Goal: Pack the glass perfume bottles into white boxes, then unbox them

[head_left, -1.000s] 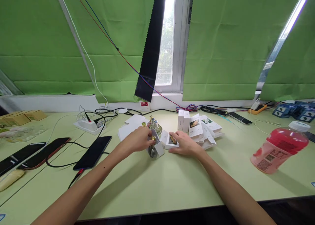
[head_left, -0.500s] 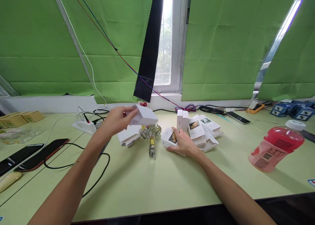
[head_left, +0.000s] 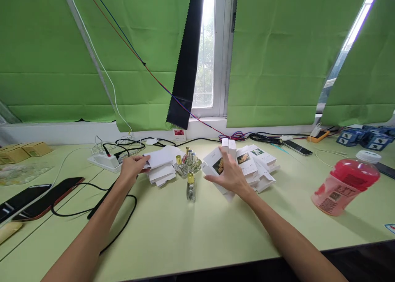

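My left hand (head_left: 133,167) pinches the edge of a blank white carton (head_left: 161,158), which lies over a pile of white cartons (head_left: 161,176). With thumb and fingers spread across it, my right hand (head_left: 232,175) grips a white carton with a flower picture (head_left: 212,160), tilted up from the table. Just right of that hand are more flower-printed cartons (head_left: 247,160), overlapping in a heap. Two narrow white boxes (head_left: 225,142) stand upright behind it. Between my hands, a small glass bottle with a gold cap (head_left: 191,187) stands in front of several similar bottles (head_left: 193,163).
A bottle of red drink (head_left: 345,183) stands at the right. Phones (head_left: 52,199) and black cables lie at the left, near a white power strip (head_left: 105,162). Tan boxes (head_left: 37,149) sit at the far left, blue packages (head_left: 378,140) at the far right.
My left hand has lowered the blank carton down and left onto the pile, uncovering the bottles behind. My right hand has tilted its flower-printed carton up.
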### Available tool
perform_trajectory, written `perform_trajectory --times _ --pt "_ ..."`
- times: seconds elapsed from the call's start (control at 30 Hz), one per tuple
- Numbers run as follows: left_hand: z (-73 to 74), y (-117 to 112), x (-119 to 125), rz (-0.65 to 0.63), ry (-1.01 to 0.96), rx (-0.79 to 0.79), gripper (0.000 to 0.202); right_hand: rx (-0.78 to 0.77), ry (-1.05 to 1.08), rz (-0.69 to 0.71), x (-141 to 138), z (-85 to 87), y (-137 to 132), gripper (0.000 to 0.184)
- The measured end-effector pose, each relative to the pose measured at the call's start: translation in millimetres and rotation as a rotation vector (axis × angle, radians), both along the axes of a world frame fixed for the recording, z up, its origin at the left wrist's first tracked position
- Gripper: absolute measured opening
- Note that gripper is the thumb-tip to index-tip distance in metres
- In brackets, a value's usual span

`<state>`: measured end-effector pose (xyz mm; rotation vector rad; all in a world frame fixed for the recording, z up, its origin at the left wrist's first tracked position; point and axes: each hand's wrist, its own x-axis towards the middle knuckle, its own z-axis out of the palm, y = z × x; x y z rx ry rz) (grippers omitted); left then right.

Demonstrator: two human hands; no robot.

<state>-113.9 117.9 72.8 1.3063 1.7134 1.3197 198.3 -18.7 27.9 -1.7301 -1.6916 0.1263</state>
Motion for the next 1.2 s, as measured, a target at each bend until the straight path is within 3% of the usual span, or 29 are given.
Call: perform_trajectory --times 0.17,0.27,0.37,0.47,0.6,0.73,0.83,0.97,1.07,1.2 --pt "-8.5 0 -8 -0.137 0.034 -0.181 0.042 0.116 0.046 -0.199 25 32.1 -2 0.119" --pt "-8.9 -3 -11 -0.204 0.091 -0.22 0.043 0.051 0.021 -0.361 63 47.7 5 0.119" --pt "-9.1 -6 -13 -0.254 0.157 -0.224 0.045 -0.079 0.012 -0.517 109 50.4 21 0.116" --pt "-10.4 -6 -16 -0.219 0.256 -0.173 0.044 -0.283 -0.025 -0.613 145 33.9 38 0.11" --pt "-8.8 -6 -20 -0.056 0.465 -0.033 0.037 -0.51 -0.059 -0.574 167 -8.6 47 0.093" --pt "-3.2 -8 -12 0.018 0.699 0.179 0.029 -0.525 -0.065 -0.559 169 -38.2 44 0.089" --pt "-4.8 -4 2 -0.146 0.933 0.27 0.04 -0.523 -0.088 -0.552 167 -41.8 42 0.088" --pt "-21.5 11 18 -0.413 1.138 0.188 0.047 -0.544 -0.107 -0.513 160 -38.9 40 0.087" --pt "-39.8 21 23 -0.453 1.188 0.072 0.048 -0.546 -0.133 -0.48 154 -38.4 40 0.085" --pt "-61.2 22 23 -0.412 1.229 -0.018 0.055 -0.558 -0.165 -0.447 146 -37.8 39 0.085"
